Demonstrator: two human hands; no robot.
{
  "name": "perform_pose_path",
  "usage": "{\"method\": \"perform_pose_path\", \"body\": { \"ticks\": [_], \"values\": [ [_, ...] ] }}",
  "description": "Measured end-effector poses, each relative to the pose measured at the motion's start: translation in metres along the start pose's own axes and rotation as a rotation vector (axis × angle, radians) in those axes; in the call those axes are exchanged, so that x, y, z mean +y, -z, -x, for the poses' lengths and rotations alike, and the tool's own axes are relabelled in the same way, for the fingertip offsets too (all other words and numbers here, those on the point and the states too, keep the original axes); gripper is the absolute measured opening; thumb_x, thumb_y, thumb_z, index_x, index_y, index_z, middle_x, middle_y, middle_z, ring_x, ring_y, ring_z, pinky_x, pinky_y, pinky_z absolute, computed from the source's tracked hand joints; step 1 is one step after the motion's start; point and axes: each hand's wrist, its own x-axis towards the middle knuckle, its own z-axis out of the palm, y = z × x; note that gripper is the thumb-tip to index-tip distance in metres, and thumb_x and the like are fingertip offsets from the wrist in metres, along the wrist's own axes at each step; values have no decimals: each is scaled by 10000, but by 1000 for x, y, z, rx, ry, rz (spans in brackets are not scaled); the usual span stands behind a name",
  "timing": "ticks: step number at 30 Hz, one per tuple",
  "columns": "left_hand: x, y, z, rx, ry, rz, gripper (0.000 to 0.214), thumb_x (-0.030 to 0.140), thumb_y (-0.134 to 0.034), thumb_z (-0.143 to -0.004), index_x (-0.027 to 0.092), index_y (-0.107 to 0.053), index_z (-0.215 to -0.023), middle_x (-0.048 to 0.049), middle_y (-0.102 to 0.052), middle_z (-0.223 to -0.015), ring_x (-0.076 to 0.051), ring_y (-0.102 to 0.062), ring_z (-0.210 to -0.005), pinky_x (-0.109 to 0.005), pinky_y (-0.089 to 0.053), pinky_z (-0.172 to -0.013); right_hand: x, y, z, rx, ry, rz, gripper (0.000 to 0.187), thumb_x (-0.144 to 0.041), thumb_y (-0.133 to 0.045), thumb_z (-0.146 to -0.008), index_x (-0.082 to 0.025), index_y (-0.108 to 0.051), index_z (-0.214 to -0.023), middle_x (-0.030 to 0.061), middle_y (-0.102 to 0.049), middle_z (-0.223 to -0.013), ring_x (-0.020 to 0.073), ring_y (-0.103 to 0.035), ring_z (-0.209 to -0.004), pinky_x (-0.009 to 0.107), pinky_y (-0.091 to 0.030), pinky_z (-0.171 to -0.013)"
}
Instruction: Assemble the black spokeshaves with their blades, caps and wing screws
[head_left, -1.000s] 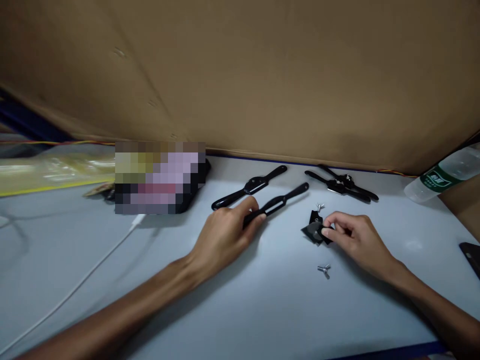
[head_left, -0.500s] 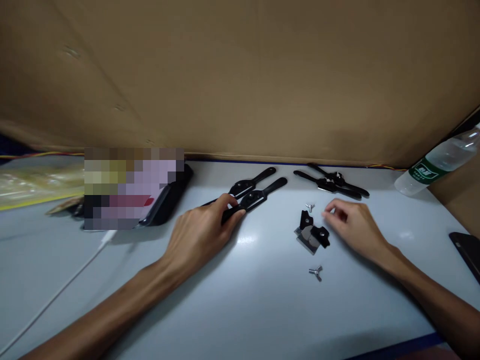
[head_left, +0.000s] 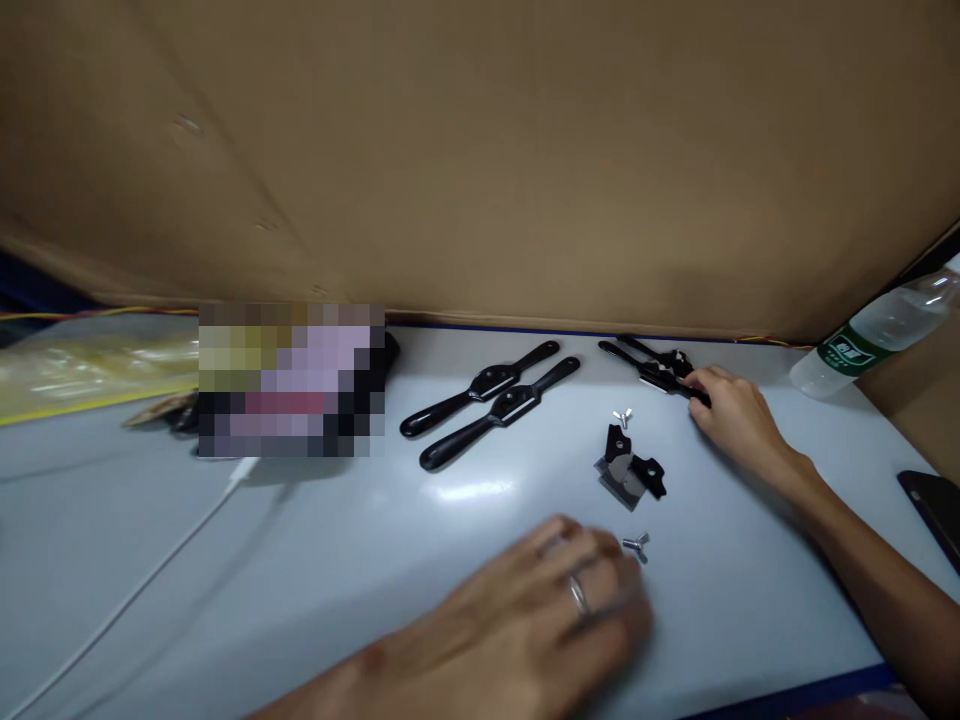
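Note:
My right hand [head_left: 733,418] reaches to the back right, and its fingers close over the near handle of a black spokeshave [head_left: 651,368] that lies by the cardboard wall. My left hand [head_left: 551,612], with a ring on one finger and blurred by motion, hovers low over the white table [head_left: 375,600]; its fingers lie loosely spread beside a small wing screw [head_left: 636,543]. Between my hands sit loose black clamp parts with a grey blade [head_left: 630,472], and a second wing screw [head_left: 621,416] lies just behind them. Two more black spokeshaves [head_left: 491,402] lie side by side in the middle.
A brown cardboard wall [head_left: 480,150] closes off the back. A water bottle [head_left: 874,340] lies at the far right, with a dark flat object [head_left: 934,500] nearer on the right edge. A blurred-out dark item [head_left: 292,380], a white cable [head_left: 150,580] and yellowish plastic [head_left: 75,360] occupy the left.
My left hand let go of the spokeshave, now lying beside the other, and drew back toward the near wing screw. My right hand moved from the clamp parts to the back-right spokeshave.

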Motion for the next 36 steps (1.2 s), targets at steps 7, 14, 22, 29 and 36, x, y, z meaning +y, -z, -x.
{"method": "perform_pose_path", "body": {
  "ticks": [7, 14, 22, 29, 36],
  "values": [
    [3, -21, -9, -216, 220, -79, 594, 439, -525, -1013, 117, -381, -1491, -164, -415, -1576, -312, -418, -1451, -536, -331, -1207, 19, 10, -2, -113, -61, -21, 232, -145, -589, -754, -186, -722, -939, 88, -752, -905, 248, -673, -830, 300, -396, -672],
    [-22, -19, -1, 38, 345, -204, 513, 369, -388, -1064, 118, -333, -1509, -167, -442, -1555, -287, -343, -1495, -517, -373, -1180, 20, 23, 1, -159, -66, -74, 144, -175, -600, -749, -211, -692, -854, 48, -732, -818, 236, -657, -774, 286, -372, -640],
    [-20, 13, 3, 376, 166, -478, 335, 295, -420, -1040, 106, -516, -1299, -182, -578, -1268, -310, -538, -1179, -458, -444, -955, -45, 50, 45, -265, 190, -252, 193, -67, -588, -737, -208, -653, -851, 16, -699, -887, 168, -607, -749, 268, -400, -674],
    [-22, 5, 13, -84, 230, -448, 364, 520, -570, -972, 177, -565, -851, -48, -638, -781, -235, -605, -678, -350, -411, -600, -75, 39, 83, -420, 332, -364, 303, -4, -530, -725, -226, -597, -921, 2, -654, -949, 171, -603, -833, 308, -440, -779],
    [-17, 7, 12, -272, 493, -136, 372, 532, -599, -959, 188, -589, -816, 12, -604, -547, -168, -525, -444, -297, -186, -466, -76, 37, 80, -396, 417, -267, 280, -5, -528, -764, -216, -589, -936, 17, -635, -988, 155, -591, -758, 307, -428, -713]
  ]
}}
